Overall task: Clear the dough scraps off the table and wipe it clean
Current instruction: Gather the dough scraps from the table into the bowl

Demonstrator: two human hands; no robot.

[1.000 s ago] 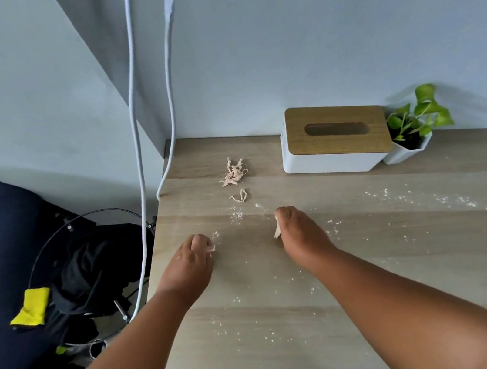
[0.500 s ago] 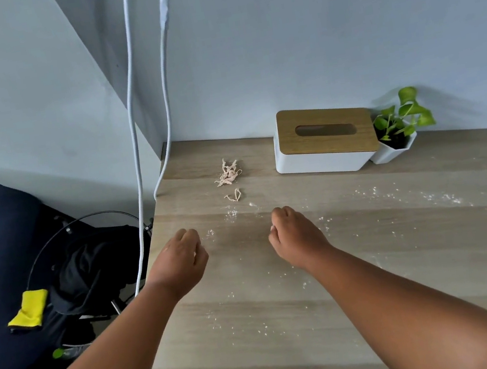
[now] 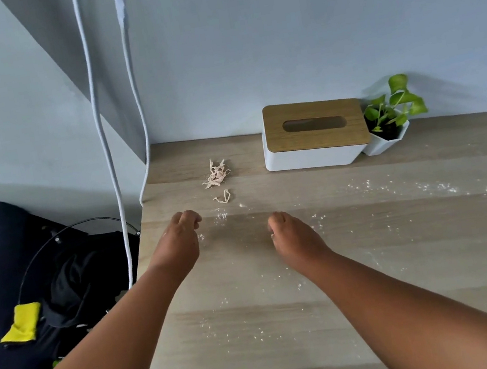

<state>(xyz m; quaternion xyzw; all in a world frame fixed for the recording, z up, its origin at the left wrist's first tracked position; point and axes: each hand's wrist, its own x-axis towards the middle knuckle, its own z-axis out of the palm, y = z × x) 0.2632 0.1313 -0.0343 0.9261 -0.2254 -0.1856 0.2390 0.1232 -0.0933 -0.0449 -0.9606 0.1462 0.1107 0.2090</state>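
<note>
A tangle of pale dough scraps lies near the far left of the wooden table. A single looped dough strip sits just in front of the tangle. Flour specks dust the tabletop. My left hand hovers near the table's left edge with its fingers loosely curled, a short way before the looped strip. My right hand is beside it with fingers curled under. A small pale dough bit shows at its thumb side; the rest of that grip is hidden.
A white tissue box with a wooden lid and a small potted plant stand against the back wall. Two white cables hang past the table's left corner. Left of the table, lower down, lie dark items and a yellow cloth.
Both hands lifted off the tabletop. The dough bit plainly seen in my right fingers a second ago is now tucked under. My left hand has moved forward toward the scraps.
</note>
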